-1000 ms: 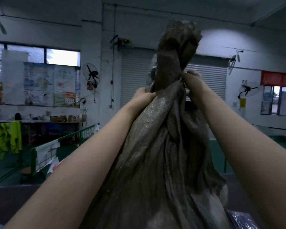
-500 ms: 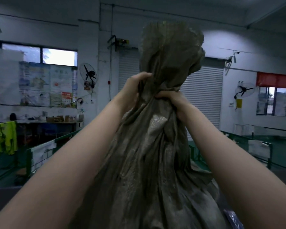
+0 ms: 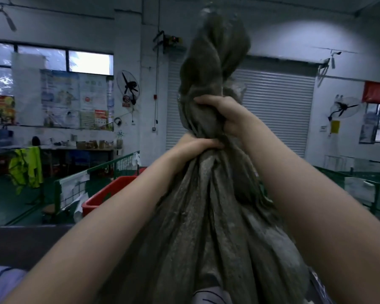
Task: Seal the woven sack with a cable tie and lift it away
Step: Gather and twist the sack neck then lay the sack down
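Note:
A dull olive-grey woven sack (image 3: pixel 206 216) stands upright in front of me, its mouth gathered and twisted into a neck that rises above my hands. My left hand (image 3: pixel 193 145) clamps the neck low down from the left. Just above it, my right hand (image 3: pixel 224 113) grips the twisted neck from the right. The loose top of the sack flares and curls over the right hand. No cable tie shows anywhere; the fingers and fabric hide the neck where they meet.
A red plastic bin (image 3: pixel 105 194) sits low at the left behind a green railing (image 3: pixel 101 170). A dark table edge (image 3: pixel 26 240) runs across the lower left. A shuttered roller door (image 3: pixel 272 110) fills the wall behind. Yellow vests (image 3: pixel 26 170) hang at far left.
My left hand has dropped from the upper neck to a lower grip, and my right hand now holds above it. The sack top is twisted tighter and narrower than before.

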### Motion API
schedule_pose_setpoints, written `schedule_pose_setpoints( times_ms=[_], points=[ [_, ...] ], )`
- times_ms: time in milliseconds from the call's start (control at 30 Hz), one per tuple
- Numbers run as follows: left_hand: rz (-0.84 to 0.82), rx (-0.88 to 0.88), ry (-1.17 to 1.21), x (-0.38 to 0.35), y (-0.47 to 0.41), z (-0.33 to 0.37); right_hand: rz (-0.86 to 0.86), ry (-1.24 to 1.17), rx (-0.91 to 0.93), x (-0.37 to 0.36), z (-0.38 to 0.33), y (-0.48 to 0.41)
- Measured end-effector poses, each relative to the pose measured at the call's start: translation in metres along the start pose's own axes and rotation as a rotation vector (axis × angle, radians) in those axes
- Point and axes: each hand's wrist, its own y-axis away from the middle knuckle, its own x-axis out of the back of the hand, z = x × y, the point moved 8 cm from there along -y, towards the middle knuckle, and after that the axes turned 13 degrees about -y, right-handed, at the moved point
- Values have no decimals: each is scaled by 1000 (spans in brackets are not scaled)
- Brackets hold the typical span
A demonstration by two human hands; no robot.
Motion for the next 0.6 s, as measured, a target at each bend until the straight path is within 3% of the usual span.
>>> schedule_pose_setpoints(
  times_ms=[100, 200, 400, 600],
  points=[
    [156, 121, 41, 17, -8, -21, -147, 187, -25, 9, -5, 13],
    [202, 133, 66, 20, -13, -22, -48, 347, 5, 39, 7, 18],
    [326, 209, 232, 24, -19, -34, 116, 132, -39, 88, 69, 44],
    [108, 258, 254, -1, -19, -35, -106, 66, -435, 48, 148, 73]
  ],
)
